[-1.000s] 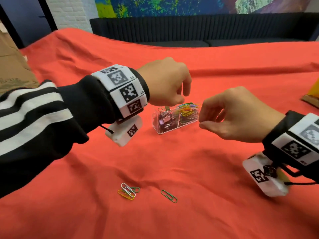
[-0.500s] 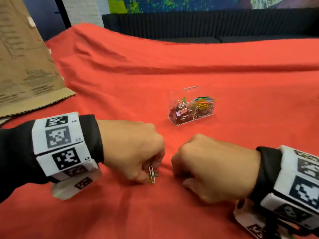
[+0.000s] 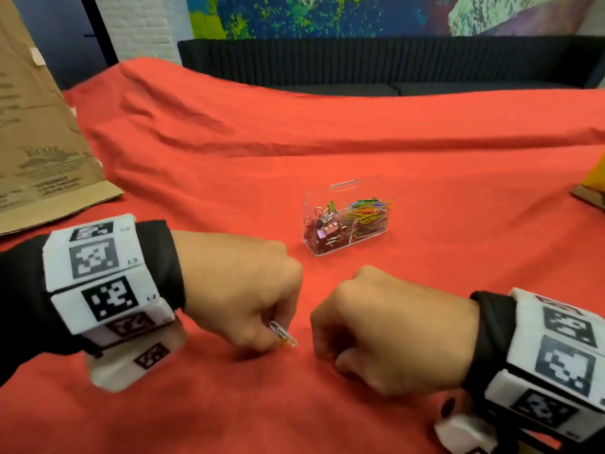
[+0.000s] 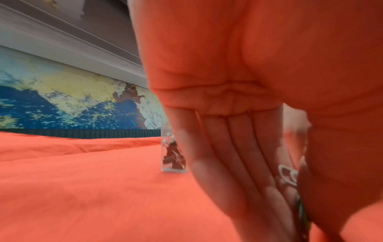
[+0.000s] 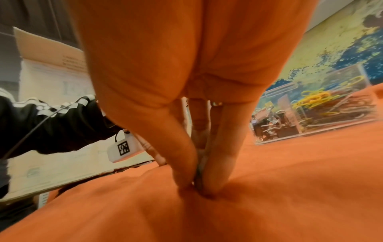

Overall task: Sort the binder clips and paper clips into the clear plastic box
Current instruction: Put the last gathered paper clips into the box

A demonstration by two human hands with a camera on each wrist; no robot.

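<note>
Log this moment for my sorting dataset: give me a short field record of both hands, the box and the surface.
left hand: pinches paper clips just above the cloth
right hand: thumb and finger pinched together at the cloth; a clip between them is not clear
clear plastic box: lid open, stands beyond both hands
box left compartment: binder clips
box right compartment: coloured paper clips
surface: red cloth
far left: brown cardboard

- Clear plastic box: open, upright on the red cloth, binder clips in its left compartment, coloured paper clips in its right
- White paper clip pinched at fingertips, above the cloth
</note>
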